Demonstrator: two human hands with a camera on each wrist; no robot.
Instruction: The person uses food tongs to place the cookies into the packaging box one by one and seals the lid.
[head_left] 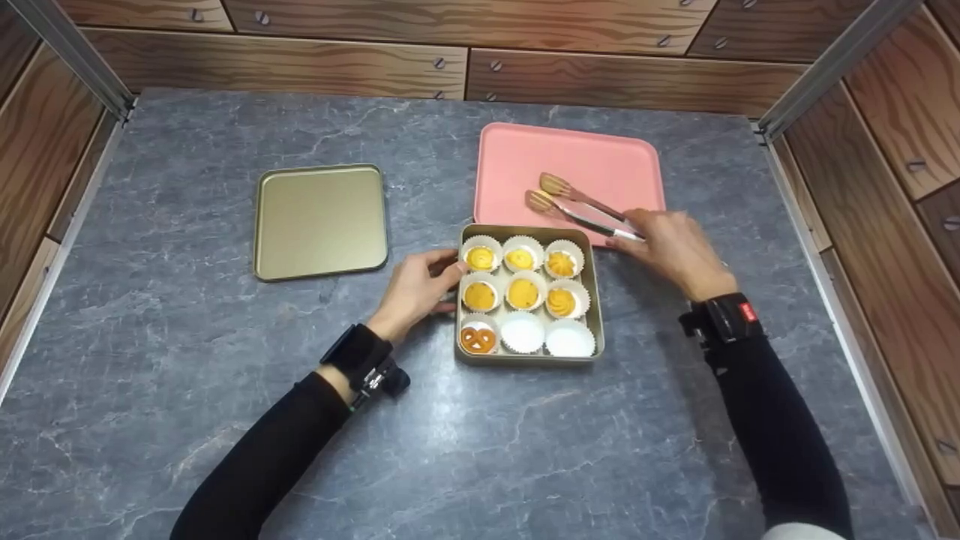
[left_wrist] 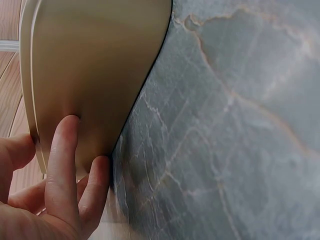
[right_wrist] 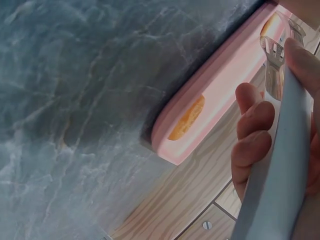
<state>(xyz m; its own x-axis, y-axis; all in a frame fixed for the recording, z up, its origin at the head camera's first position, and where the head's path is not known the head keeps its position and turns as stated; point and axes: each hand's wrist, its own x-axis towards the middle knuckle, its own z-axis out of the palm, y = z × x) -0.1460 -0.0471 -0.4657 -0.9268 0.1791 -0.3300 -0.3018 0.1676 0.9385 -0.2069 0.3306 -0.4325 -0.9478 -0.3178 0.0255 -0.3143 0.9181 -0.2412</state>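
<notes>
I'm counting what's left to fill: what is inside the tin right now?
The tin holds nine paper cups: six with yellow cookies, one with a pretzel, two empty. What lies under the cups is hidden.

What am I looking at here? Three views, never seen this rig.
No robot: a person with a camera on the head and one on each wrist. The head view looks down on a grey table. On it lie a tin of cookies in paper cups, its lid and a pink tray. The left hand touches the tin's side; its wrist view shows the fingers against the wall. The right hand holds tongs over the tray; its wrist view shows that grip close up.
</notes>
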